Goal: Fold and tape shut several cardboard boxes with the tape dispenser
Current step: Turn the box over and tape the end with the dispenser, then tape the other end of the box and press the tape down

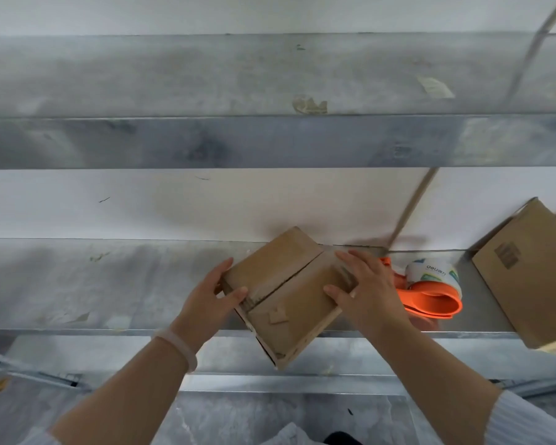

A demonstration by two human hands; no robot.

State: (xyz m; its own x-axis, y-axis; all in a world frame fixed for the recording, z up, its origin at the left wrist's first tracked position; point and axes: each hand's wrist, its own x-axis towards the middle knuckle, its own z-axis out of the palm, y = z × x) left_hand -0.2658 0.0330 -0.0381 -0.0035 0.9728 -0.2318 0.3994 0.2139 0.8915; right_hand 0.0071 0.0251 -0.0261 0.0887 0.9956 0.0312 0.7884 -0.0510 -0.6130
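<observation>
A small brown cardboard box (286, 293) lies tilted on the metal shelf (77, 284), its flaps folded down and meeting along a middle seam. My left hand (211, 293) grips the box's left edge, thumb on top near the seam. My right hand (363, 287) holds the right edge, fingers spread over the top flap and thumb on the face. An orange tape dispenser (430, 297) with a white roll lies on the shelf just right of my right hand, partly hidden by it.
A second, larger cardboard box (527, 277) stands at the right end of the shelf. A metal shelf (206, 91) runs above, with tape scraps (308, 104) stuck on it. A white wall is behind. The shelf's front edge (109, 332) lies below the box.
</observation>
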